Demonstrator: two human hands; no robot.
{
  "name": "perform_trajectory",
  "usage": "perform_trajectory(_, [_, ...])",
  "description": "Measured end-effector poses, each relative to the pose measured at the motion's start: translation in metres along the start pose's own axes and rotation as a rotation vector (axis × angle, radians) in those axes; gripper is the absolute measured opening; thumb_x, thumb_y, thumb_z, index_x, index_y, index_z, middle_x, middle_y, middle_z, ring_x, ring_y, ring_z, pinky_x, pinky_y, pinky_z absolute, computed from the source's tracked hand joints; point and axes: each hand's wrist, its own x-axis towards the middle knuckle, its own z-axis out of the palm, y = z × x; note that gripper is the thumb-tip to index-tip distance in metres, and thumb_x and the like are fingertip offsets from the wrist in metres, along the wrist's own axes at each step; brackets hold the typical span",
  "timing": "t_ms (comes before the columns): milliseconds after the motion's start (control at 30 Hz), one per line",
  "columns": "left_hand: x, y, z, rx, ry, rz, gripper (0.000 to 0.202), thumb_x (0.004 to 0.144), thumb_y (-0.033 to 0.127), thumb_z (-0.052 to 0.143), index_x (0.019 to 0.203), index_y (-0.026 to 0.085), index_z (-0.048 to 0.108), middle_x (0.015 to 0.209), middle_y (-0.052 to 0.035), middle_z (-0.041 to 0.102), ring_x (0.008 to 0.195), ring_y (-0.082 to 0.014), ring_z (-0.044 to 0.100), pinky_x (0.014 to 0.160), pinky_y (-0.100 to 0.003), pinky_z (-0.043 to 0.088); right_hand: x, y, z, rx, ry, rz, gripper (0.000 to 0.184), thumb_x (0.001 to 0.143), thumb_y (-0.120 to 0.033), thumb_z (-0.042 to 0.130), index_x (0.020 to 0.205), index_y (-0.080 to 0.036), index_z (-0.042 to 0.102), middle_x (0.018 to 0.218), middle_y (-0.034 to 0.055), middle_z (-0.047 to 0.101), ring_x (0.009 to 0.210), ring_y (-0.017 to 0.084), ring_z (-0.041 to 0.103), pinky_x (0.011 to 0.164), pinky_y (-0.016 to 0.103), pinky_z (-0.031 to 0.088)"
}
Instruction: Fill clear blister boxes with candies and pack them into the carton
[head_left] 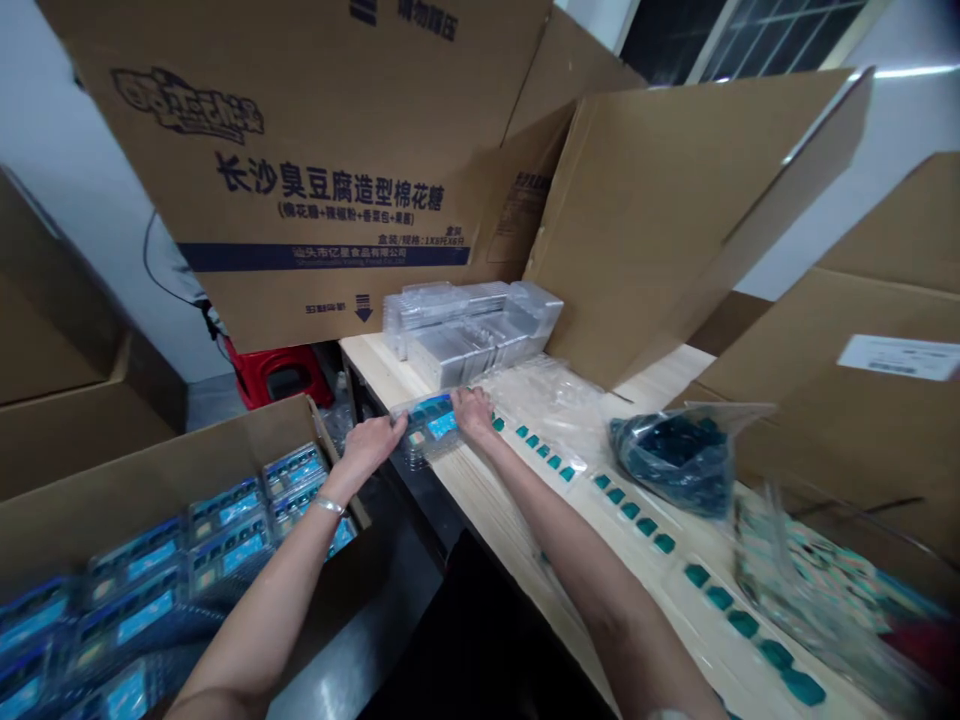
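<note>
Left hand (366, 450) and right hand (474, 415) grip 1 clear blister pack (431, 425) by its edges. Open carton (150, 450) stands adjacent, holding blue-card packs (225, 515).

The left hand (367, 450) and right hand (472, 415) are covering much of the blue-carded blister pack (429, 425) — its print is blurring past reading! The boxed blue packs (135, 600) are running off the lower-left edge, the printed sheets (817, 590) are smearing at right — and the white label (900, 357) is proving too small to read.
</note>
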Motion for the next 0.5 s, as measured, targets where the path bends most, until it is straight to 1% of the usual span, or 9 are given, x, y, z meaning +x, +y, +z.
perform_trajectory(67, [0.003, -0.003, 0.002, 0.016, -0.032, 0.008, 0.063, 0.089, 0.055, 0.021, 0.086, 0.013, 0.069, 0.095, -0.0221, 0.069, 0.095, -0.0329, 0.064, 0.08, -0.041, 0.045, -0.003, -0.002, 0.007, -0.054, 0.01, -0.001, 0.032, 0.094, -0.03, 0.038, 0.106, -0.018, 0.065, 0.117, 0.0137, 0.056, 0.111, 0.027, 0.047, 0.092, 0.041, 0.035])
perform_trajectory(133, [0.006, -0.003, 0.002, 0.026, -0.057, 0.023, 0.06, 0.09, 0.054, 0.021, 0.088, 0.016, 0.068, 0.095, -0.02, 0.069, 0.094, -0.03, 0.065, 0.079, -0.039, 0.045, -0.004, -0.004, 0.006, -0.109, 0.002, -0.027, 0.034, 0.095, -0.03, 0.035, 0.108, -0.018, 0.064, 0.119, 0.0138, 0.055, 0.111, 0.027, 0.047, 0.092, 0.041, 0.035])
perform_trajectory(200, [0.007, -0.004, 0.0, 0.029, -0.082, 0.037, 0.063, 0.089, 0.057, 0.02, 0.084, 0.016, 0.068, 0.091, -0.0191, 0.07, 0.091, -0.0283, 0.066, 0.077, -0.036, 0.046, -0.006, -0.002, -0.004, -0.122, -0.003, -0.069, 0.036, 0.095, -0.034, 0.034, 0.115, -0.018, 0.06, 0.12, 0.0139, 0.054, 0.11, 0.026, 0.047, 0.092, 0.041, 0.036])
perform_trajectory(267, [0.005, -0.005, -0.003, 0.027, -0.102, 0.054, 0.067, 0.089, 0.06, 0.017, 0.079, 0.016, 0.067, 0.086, -0.0182, 0.07, 0.087, -0.0274, 0.066, 0.075, -0.034, 0.046, -0.01, 0.007, -0.022, -0.096, 0.026, -0.107, 0.039, 0.095, -0.037, 0.036, 0.123, -0.016, 0.054, 0.12, 0.0135, 0.055, 0.11, 0.024, 0.048, 0.093, 0.037, 0.037])
perform_trajectory(333, [-0.003, -0.007, -0.006, 0.023, -0.062, 0.037, 0.069, 0.088, 0.061, 0.015, 0.08, 0.016, 0.066, 0.085, -0.0178, 0.069, 0.086, -0.0283, 0.066, 0.075, -0.034, 0.045, -0.016, 0.026, -0.044, -0.082, 0.07, -0.126, 0.039, 0.093, -0.034, 0.041, 0.124, -0.014, 0.053, 0.118, 0.013, 0.056, 0.108, 0.021, 0.049, 0.092, 0.032, 0.037])
perform_trajectory(367, [-0.008, -0.008, -0.007, 0.022, -0.015, 0.012, 0.069, 0.088, 0.061, 0.014, 0.081, 0.016, 0.066, 0.086, -0.018, 0.069, 0.087, -0.0296, 0.065, 0.074, -0.035, 0.045, -0.019, 0.039, -0.056, -0.088, 0.083, -0.124, 0.035, 0.092, -0.031, 0.043, 0.12, -0.013, 0.055, 0.115, 0.0127, 0.057, 0.107, 0.02, 0.05, 0.091, 0.03, 0.038])
perform_trajectory(433, [-0.022, -0.005, -0.009, 0.003, 0.113, -0.032, 0.067, 0.087, 0.062, 0.016, 0.084, 0.017, 0.064, 0.086, -0.0179, 0.069, 0.086, -0.0322, 0.064, 0.073, -0.037, 0.043, -0.025, 0.068, -0.076, -0.134, 0.082, -0.097, 0.027, 0.091, -0.023, 0.043, 0.106, -0.012, 0.063, 0.107, 0.0125, 0.06, 0.102, 0.02, 0.053, 0.087, 0.028, 0.04])
perform_trajectory(467, [-0.029, 0.0, -0.009, -0.025, 0.166, -0.024, 0.063, 0.087, 0.062, 0.018, 0.082, 0.017, 0.063, 0.084, -0.0168, 0.068, 0.085, -0.0322, 0.064, 0.071, -0.036, 0.043, -0.027, 0.083, -0.084, -0.165, 0.074, -0.076, 0.026, 0.091, -0.02, 0.042, 0.099, -0.012, 0.065, 0.103, 0.0126, 0.061, 0.099, 0.02, 0.054, 0.084, 0.028, 0.041])
perform_trajectory(500, [-0.036, 0.007, -0.007, -0.073, 0.193, 0.021, 0.059, 0.087, 0.061, 0.021, 0.08, 0.019, 0.062, 0.081, -0.0147, 0.068, 0.082, -0.0308, 0.063, 0.07, -0.034, 0.042, -0.029, 0.096, -0.09, -0.194, 0.066, -0.059, 0.027, 0.09, -0.018, 0.041, 0.094, -0.012, 0.067, 0.099, 0.0125, 0.062, 0.097, 0.02, 0.055, 0.082, 0.028, 0.041])
